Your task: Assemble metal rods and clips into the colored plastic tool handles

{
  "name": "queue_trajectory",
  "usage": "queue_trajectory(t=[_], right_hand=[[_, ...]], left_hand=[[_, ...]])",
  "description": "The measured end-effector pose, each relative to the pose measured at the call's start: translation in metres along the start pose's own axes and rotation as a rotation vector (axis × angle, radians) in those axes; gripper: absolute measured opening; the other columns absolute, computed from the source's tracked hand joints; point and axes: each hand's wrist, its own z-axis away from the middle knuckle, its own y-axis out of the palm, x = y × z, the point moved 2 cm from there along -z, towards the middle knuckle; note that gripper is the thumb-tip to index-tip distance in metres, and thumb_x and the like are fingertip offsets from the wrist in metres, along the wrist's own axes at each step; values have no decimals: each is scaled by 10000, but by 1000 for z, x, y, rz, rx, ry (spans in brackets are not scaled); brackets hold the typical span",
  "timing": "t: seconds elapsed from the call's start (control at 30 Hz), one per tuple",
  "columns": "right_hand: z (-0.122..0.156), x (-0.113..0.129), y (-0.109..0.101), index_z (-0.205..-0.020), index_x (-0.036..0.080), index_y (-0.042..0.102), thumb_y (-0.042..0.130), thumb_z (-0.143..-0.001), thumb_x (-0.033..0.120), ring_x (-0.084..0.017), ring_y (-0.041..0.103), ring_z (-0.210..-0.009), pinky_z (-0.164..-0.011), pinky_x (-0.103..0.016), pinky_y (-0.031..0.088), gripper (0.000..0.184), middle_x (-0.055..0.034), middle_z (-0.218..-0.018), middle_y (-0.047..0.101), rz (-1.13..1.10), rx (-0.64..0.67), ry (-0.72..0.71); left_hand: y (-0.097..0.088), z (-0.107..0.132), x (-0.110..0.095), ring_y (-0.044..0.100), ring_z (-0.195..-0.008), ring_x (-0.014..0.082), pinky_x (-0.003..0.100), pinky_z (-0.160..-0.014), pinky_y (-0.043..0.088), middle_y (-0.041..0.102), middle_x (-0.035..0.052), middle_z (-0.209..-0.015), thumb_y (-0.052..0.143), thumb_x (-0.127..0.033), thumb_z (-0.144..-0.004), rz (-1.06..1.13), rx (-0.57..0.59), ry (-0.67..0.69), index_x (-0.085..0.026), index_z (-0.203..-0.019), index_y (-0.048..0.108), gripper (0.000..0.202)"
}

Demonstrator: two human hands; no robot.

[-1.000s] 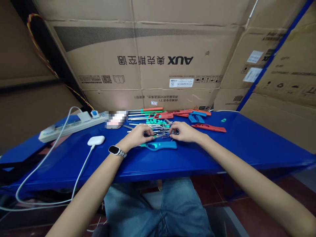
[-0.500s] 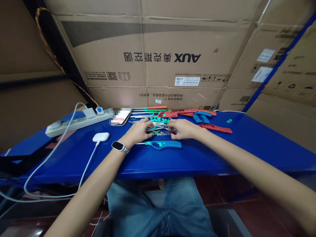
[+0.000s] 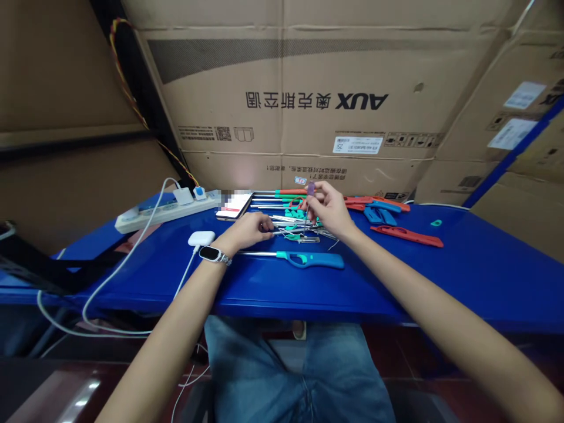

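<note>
My right hand (image 3: 328,210) is raised over the parts and grips a small screwdriver by its purple handle (image 3: 311,188). The thin shaft points down at the parts. My left hand (image 3: 250,230) rests on the table, fingers pinched on the end of a thin metal lighter tube (image 3: 278,232). Beyond that tube lie a green trigger piece (image 3: 291,237) and a clear part (image 3: 309,239). Behind them are loose metal rods (image 3: 286,221) and several small green pieces (image 3: 294,213). A blue gas lighter (image 3: 318,259) with a long metal tube lies in front of both hands.
Red and blue lighter shells (image 3: 382,214) lie to the right, a single red shell (image 3: 408,236) nearer. A phone (image 3: 235,205), a white charging case (image 3: 201,238) with its cable and a power strip (image 3: 163,214) are on the left. Cardboard (image 3: 308,64) walls the blue table's back.
My right hand has lifted from the parts and now holds the screwdriver upright. My left hand stays low by the parts. The view has swung slightly left.
</note>
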Motion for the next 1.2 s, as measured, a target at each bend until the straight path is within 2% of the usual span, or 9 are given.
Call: queue_trajectory(t=[0.13,0.3,0.47,0.57,0.67,0.77,0.93,1.2], right_hand=[[-1,-12,20,-954,249,427,601,-833,382,-92,570,-518,-506,-256,492,249,40,-720,627,-43,-1,-33],[7,-20,23,-936,257,408,614,-849,433,-101,597,-548,-541,-268,501,284,49,-724,600,-51,4,-26],[15,-17,21,-916,252,410,592,-884,426,-118,639,-633,-640,-293,532,253,29,-781,618,-29,34,-73],[18,-20,22,-949,252,414,572,-900,421,-136,669,-704,-704,-317,553,237,15,-827,638,10,59,-56],[19,-26,25,-996,251,414,550,-915,408,-151,689,-762,-754,-336,559,223,1,-871,658,22,89,-39],[20,-29,27,-1016,249,423,536,-930,389,-158,696,-802,-807,-357,557,199,-13,-908,673,43,106,-42],[22,-32,29,-1011,241,447,535,-934,383,-181,700,-820,-795,-382,560,183,-32,-910,677,90,119,-26],[20,-39,20,-1008,254,448,550,-924,468,-169,694,-752,-765,-375,571,251,-19,-895,683,-15,96,-22]], left_hand=[[2,3,5,618,-736,181,283,-668,447,698,39,-829,677,-277,-776,-136,43,-22,-195,-826,717,104],[3,0,6,603,-769,197,292,-683,429,666,54,-850,608,-256,-846,-222,38,35,-192,-853,692,105],[2,-22,0,598,-763,197,299,-684,431,642,70,-897,544,-249,-908,-272,-11,47,-175,-899,654,133],[3,-38,2,603,-776,198,298,-702,440,643,76,-938,550,-218,-895,-280,-23,50,-171,-887,662,122],[7,-44,5,614,-787,197,287,-716,449,660,70,-920,572,-170,-859,-246,-14,43,-172,-880,682,112],[10,-40,8,620,-798,200,296,-742,458,666,71,-913,566,-156,-858,-233,-16,45,-168,-906,692,136],[5,-28,8,613,-820,203,318,-772,466,663,76,-941,548,-177,-878,-156,-111,71,-162,-910,677,134],[0,-22,1,612,-812,197,312,-730,459,687,61,-902,526,-275,-905,-2,-206,127,-165,-874,676,188]])
